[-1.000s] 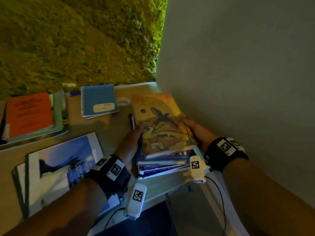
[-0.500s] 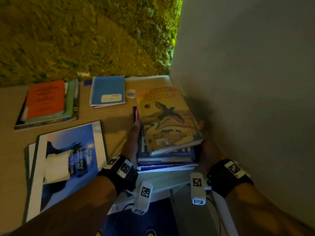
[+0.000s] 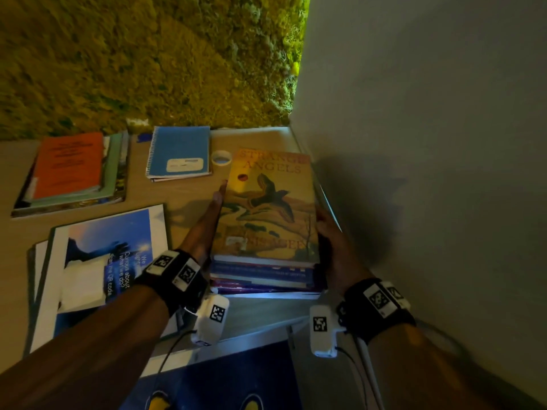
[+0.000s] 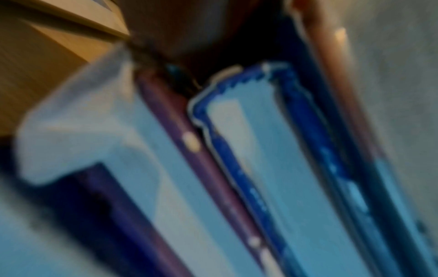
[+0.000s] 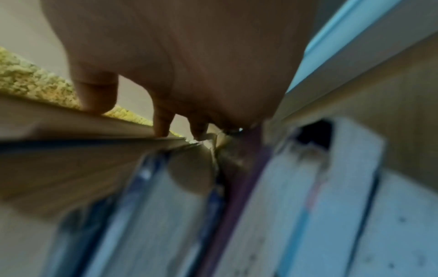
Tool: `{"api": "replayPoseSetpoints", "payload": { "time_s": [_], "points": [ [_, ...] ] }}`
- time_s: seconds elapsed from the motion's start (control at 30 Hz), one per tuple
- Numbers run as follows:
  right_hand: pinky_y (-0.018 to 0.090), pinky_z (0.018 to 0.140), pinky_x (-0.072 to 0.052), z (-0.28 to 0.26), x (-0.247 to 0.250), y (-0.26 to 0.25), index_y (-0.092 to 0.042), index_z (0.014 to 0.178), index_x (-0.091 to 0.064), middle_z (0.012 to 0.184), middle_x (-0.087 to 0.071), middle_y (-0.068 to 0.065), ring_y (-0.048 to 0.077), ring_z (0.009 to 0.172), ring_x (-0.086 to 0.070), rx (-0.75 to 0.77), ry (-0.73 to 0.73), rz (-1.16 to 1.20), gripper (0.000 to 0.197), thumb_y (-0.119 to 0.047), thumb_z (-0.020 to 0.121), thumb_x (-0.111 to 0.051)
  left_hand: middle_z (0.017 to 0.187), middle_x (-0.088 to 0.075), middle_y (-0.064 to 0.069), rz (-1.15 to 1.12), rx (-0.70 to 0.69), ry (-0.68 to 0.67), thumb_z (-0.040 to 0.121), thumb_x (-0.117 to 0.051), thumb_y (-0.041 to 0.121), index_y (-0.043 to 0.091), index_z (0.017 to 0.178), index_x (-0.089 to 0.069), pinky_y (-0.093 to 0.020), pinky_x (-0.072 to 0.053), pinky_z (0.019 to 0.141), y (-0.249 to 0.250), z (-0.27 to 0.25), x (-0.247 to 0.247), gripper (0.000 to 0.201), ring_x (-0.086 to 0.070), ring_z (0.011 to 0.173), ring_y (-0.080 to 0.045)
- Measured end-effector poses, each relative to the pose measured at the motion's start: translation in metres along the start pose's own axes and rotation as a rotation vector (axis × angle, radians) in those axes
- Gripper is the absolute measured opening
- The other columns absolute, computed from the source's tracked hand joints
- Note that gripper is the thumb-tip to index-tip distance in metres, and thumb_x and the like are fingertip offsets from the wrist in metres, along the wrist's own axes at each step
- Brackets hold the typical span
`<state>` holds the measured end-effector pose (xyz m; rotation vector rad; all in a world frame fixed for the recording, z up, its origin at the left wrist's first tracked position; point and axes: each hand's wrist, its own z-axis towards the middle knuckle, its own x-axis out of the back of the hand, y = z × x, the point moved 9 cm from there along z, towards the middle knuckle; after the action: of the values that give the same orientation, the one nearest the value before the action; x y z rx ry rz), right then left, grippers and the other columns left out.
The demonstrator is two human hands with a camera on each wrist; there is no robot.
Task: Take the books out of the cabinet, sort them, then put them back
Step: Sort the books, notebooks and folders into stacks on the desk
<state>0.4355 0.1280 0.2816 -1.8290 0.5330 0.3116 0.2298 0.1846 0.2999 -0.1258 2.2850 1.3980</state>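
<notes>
A stack of books (image 3: 266,276) lies on the wooden tabletop (image 3: 189,196) beside the wall, with a yellow book titled "Strange Angels" (image 3: 269,208) on top. My left hand (image 3: 211,214) lies with straight fingers flat against the stack's left side. On the stack's right edge my right hand (image 3: 327,232) holds on near the front corner. In the right wrist view its fingers (image 5: 163,123) bend onto the page edges of the top book (image 5: 78,150). The blurred left wrist view shows blue and purple spines (image 4: 237,168) close up.
A grey wall (image 3: 429,173) stands tight against the stack's right. On the table lie an orange-topped pile (image 3: 69,164), a blue spiral notebook (image 3: 180,150), a tape roll (image 3: 221,157) and a large blue-and-white book (image 3: 106,261). Moss covers the back wall (image 3: 148,54).
The top book has been squared with the stack. My left fingers have stretched out along its left side. My right hand has slid from the far right edge back toward the near corner.
</notes>
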Motion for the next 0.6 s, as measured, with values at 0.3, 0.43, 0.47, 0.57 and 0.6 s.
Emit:
{"api": "replayPoseSetpoints", "payload": {
  "time_s": [0.3,0.43,0.47,0.57,0.6],
  "points": [
    [0.055,0.11,-0.048,0.0,-0.018,0.002,-0.029,0.16,-0.029,0.158,-0.044,0.016,0.036,0.141,-0.05,0.036,0.024,-0.176,0.06,-0.056,0.107,-0.034,0.13,-0.066,-0.017,-0.244,0.073,-0.025,0.097,-0.036,0.063,0.021,0.142,-0.052,-0.044,-0.063,0.069,-0.015,-0.011,-0.007,0.063,-0.071,0.106,-0.032],
    [0.054,0.094,-0.056,-0.002,0.001,-0.016,-0.022,0.132,-0.064,0.131,-0.067,0.015,0.041,0.114,-0.065,0.023,0.198,-0.138,0.051,-0.057,0.103,-0.039,0.128,-0.068,-0.015,-0.161,0.011,0.053,0.098,-0.029,0.063,0.024,0.131,-0.06,-0.043,-0.06,0.08,-0.013,-0.008,0.009,0.06,-0.073,0.103,-0.028],
    [0.042,0.083,-0.058,-0.003,0.012,-0.018,-0.025,0.123,-0.066,0.115,-0.071,0.007,0.03,0.1,-0.068,0.029,0.264,-0.155,0.044,-0.054,0.105,-0.039,0.123,-0.07,-0.015,-0.134,0.014,0.094,0.099,-0.029,0.061,0.022,0.122,-0.064,-0.04,-0.059,0.079,-0.014,-0.007,0.018,0.057,-0.075,0.097,-0.026],
    [0.03,0.092,-0.055,0.002,0.022,-0.006,-0.033,0.116,-0.068,0.118,-0.071,-0.001,0.017,0.105,-0.068,0.004,0.242,-0.281,0.041,-0.058,0.104,-0.039,0.086,-0.08,0.0,-0.004,0.015,0.11,0.106,-0.026,0.046,0.021,0.105,-0.064,-0.03,-0.061,0.068,-0.02,-0.012,0.022,0.045,-0.075,0.079,-0.018],
    [0.02,0.092,-0.053,0.001,0.019,-0.002,-0.036,0.119,-0.065,0.123,-0.069,-0.008,0.005,0.105,-0.067,0.007,0.224,-0.339,0.036,-0.055,0.106,-0.037,0.082,-0.079,0.002,0.027,0.029,0.126,0.106,-0.026,0.044,0.02,0.104,-0.064,-0.028,-0.061,0.071,-0.025,-0.014,0.021,0.044,-0.075,0.076,-0.015]
  ]
}}
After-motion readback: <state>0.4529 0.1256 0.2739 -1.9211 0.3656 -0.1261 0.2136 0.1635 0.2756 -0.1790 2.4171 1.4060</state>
